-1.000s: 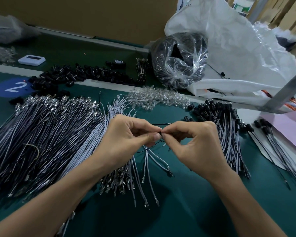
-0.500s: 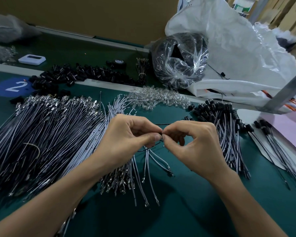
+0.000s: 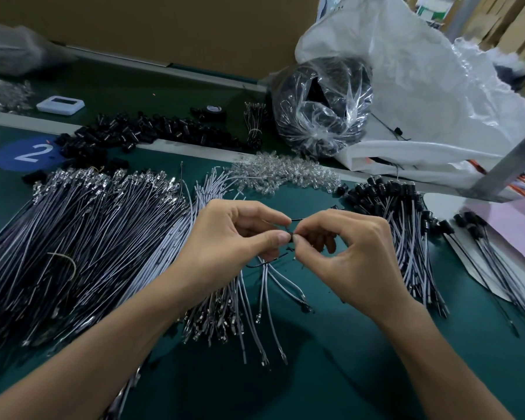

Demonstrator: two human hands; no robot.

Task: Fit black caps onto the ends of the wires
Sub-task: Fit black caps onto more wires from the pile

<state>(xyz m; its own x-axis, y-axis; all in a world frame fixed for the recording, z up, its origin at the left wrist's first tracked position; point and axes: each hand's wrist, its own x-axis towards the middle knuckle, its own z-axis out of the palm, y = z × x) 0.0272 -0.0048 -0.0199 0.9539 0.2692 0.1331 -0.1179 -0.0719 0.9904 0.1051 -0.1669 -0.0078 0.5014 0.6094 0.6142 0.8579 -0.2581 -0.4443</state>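
Nearest the camera, two bare forearms reached in over the green worktop (image 3: 331, 374). The left hand (image 3: 225, 237) and the right hand (image 3: 355, 256) met at the middle, thumb and forefinger of each pinched shut on one small black cap (image 3: 291, 236) held between their fingertips, above the worktop. A thin dark wire (image 3: 273, 262) trailed down from the pinch; how far the cap sat on its end could not be told. Under the left wrist lay a broad heap of uncapped wires (image 3: 82, 247) with metal terminals at their ends. Just beyond the right hand lay a bundle of capped wires (image 3: 403, 237), black caps at their far ends. Farther back sat a scatter of clear beads (image 3: 282, 174), then a pile of loose black caps (image 3: 152, 131), a white timer (image 3: 60, 104), and a clear bag of dark parts (image 3: 322, 104) against a white sack (image 3: 437, 95).
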